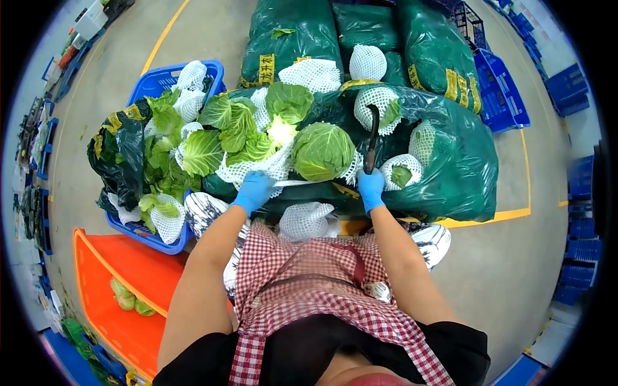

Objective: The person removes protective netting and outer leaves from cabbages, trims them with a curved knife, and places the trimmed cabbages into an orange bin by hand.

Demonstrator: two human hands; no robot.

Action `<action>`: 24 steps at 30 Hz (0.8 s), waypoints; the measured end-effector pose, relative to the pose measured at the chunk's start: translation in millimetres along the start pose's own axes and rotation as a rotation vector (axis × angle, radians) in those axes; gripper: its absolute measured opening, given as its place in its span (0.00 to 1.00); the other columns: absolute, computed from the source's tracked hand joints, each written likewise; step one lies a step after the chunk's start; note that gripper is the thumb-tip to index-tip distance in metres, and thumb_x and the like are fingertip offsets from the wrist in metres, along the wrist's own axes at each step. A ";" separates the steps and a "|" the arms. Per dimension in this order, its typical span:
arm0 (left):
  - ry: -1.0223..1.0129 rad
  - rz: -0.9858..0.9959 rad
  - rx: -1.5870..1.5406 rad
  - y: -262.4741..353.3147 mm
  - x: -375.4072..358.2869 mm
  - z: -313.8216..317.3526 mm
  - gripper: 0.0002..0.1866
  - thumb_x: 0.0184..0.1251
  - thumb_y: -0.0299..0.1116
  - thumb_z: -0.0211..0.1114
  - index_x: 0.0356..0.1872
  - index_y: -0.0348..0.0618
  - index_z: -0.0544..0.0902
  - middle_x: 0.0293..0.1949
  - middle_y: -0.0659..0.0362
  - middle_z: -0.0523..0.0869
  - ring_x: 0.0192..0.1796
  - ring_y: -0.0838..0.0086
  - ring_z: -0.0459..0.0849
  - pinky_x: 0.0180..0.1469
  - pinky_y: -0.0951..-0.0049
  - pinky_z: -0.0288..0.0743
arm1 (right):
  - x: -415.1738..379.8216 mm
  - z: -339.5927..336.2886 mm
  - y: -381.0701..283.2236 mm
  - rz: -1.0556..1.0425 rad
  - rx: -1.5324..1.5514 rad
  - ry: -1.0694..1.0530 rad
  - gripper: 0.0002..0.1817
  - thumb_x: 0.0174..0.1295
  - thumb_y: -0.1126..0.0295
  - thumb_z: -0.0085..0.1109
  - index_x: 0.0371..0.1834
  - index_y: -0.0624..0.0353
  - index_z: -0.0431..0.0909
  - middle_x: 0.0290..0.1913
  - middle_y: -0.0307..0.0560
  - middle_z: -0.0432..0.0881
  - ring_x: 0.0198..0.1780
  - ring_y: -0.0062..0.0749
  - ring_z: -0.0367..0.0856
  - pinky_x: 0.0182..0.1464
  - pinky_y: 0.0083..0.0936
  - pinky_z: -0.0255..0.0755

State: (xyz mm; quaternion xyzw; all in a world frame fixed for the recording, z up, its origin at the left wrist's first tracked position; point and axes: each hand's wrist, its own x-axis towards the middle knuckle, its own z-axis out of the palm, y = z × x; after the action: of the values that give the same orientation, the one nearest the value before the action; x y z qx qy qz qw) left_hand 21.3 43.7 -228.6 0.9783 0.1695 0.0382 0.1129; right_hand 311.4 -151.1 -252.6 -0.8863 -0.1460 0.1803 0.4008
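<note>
My right hand (371, 189), in a blue glove, is closed round the brown handle of a curved knife (374, 135), its dark hooked blade pointing away from me. My left hand (253, 192), also gloved, grips the edge of a stretched white foam net (267, 168). A round green cabbage (323, 152) sits bare between my hands, next to the net. Loose outer leaves (239, 128) and a pale cut piece (281, 132) lie beyond my left hand. More cabbages in nets, one a netted cabbage (402, 172), rest on the green plastic bag (450, 174) by my right hand.
At left stands a blue crate (154, 80) filled with leaves, used nets and a dark plastic bag. An orange bin (129, 315) with several cabbages is below it. Full green bags (296, 38) are stacked ahead, and another blue crate (501, 90) stands at right.
</note>
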 end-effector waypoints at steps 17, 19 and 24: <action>-0.007 -0.418 0.108 79.4 122.9 -75.1 0.63 0.20 0.63 0.76 0.69 0.67 0.57 0.70 0.51 0.56 0.69 0.45 0.53 0.63 0.38 0.54 | -23.3 45.6 -64.6 0.171 0.837 -0.291 0.07 0.50 0.74 0.60 0.31 0.61 0.75 0.28 0.38 0.76 0.28 0.22 0.73 0.31 0.22 0.69; 0.064 -0.377 -0.009 62.9 119.6 -75.2 0.60 0.22 0.60 0.77 0.68 0.63 0.60 0.68 0.51 0.59 0.67 0.47 0.58 0.63 0.44 0.58 | -37.2 41.6 -78.0 0.258 0.939 -0.267 0.06 0.52 0.74 0.59 0.33 0.61 0.75 0.29 0.39 0.76 0.28 0.23 0.73 0.30 0.23 0.68; 0.203 -0.303 -0.430 -2.1 110.0 -70.8 0.62 0.17 0.58 0.80 0.68 0.65 0.61 0.68 0.45 0.58 0.67 0.46 0.58 0.65 0.49 0.59 | -53.3 13.5 -47.6 0.075 0.174 0.046 0.09 0.54 0.70 0.60 0.33 0.66 0.75 0.28 0.52 0.78 0.28 0.41 0.77 0.33 0.35 0.69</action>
State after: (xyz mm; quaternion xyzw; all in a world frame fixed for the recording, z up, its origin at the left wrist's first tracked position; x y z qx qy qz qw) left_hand 115.9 97.8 -156.3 0.8865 0.3121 0.1537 0.3050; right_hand 252.5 -133.4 -213.7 -0.8568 -0.0874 0.1870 0.4725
